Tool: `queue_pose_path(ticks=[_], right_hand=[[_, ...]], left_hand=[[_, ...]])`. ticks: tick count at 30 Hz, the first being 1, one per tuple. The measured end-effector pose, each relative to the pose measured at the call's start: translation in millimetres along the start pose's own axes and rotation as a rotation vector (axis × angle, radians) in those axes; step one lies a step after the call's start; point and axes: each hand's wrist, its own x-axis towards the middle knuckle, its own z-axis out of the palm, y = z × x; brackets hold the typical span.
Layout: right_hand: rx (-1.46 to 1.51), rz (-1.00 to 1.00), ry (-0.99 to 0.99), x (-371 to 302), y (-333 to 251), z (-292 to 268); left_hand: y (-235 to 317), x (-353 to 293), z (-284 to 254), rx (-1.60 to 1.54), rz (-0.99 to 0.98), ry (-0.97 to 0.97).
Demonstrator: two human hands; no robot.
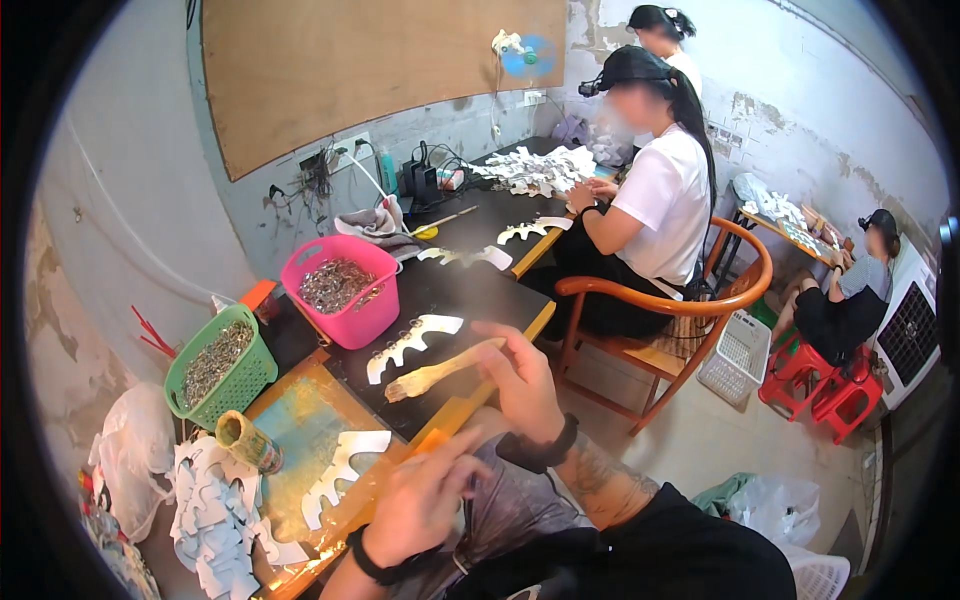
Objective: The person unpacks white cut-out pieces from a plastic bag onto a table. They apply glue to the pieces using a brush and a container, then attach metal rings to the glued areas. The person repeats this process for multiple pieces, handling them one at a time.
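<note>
My right hand (525, 385) is closed around the handle of a flat brush (440, 372), its worn bristles pointing left above the dark table. Just beyond the brush lies a white scalloped piece (425, 335) with small rings along its curved edge. Nearer the front edge, my left hand (425, 505) hovers with its fingers loosely apart, slightly blurred. An orange patch (432, 440) shows at its fingertips; I cannot tell whether it is worn or lies behind. Left of that hand, another white scalloped piece (340, 478) rests on a stained board (300, 410).
A pink basket (345, 315) and a green basket (222, 385) hold small metal parts. A bamboo cup (250, 442) stands by a heap of white cutouts (210, 520). To the right, a co-worker (660, 190) sits in a wooden armchair (650, 375) beside a white pile (540, 170).
</note>
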Motion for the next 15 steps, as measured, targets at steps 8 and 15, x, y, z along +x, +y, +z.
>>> queue_pose_path(ticks=[8, 15], right_hand=[[-0.039, 0.035, -0.015, -6.1, -1.2, 13.1], [0.05, 0.03, -0.1, -4.2, -3.0, 34.0]], left_hand=[[10.7, -73.9, -106.7, -0.118, 0.46, 0.18], [-2.9, -122.0, -64.7, -0.156, -0.132, 0.171]])
